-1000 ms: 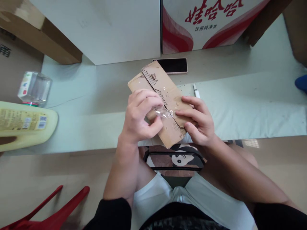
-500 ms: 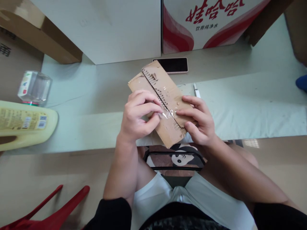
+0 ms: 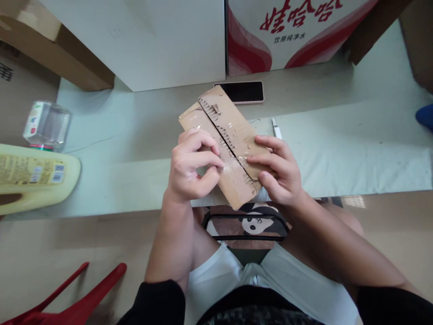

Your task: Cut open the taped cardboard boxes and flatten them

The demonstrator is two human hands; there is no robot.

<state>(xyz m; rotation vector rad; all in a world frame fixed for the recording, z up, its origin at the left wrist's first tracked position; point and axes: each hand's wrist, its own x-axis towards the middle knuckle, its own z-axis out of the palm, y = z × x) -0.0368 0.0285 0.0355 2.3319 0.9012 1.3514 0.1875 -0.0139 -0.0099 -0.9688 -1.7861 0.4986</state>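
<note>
Together, both hands held a torn strip of corrugated cardboard (image 3: 221,149) over the near edge of the pale green table (image 3: 338,149). The left hand (image 3: 189,169) had thumb and curled fingers pinched shut on a scrap of clear tape (image 3: 233,163) stuck to the cardboard's middle. The right hand (image 3: 280,169) gripped the strip's right edge, fingers bent and pressing the face. Beyond lay a black phone (image 3: 245,91), and a small white utility knife (image 3: 276,128) just beside the right hand
</note>
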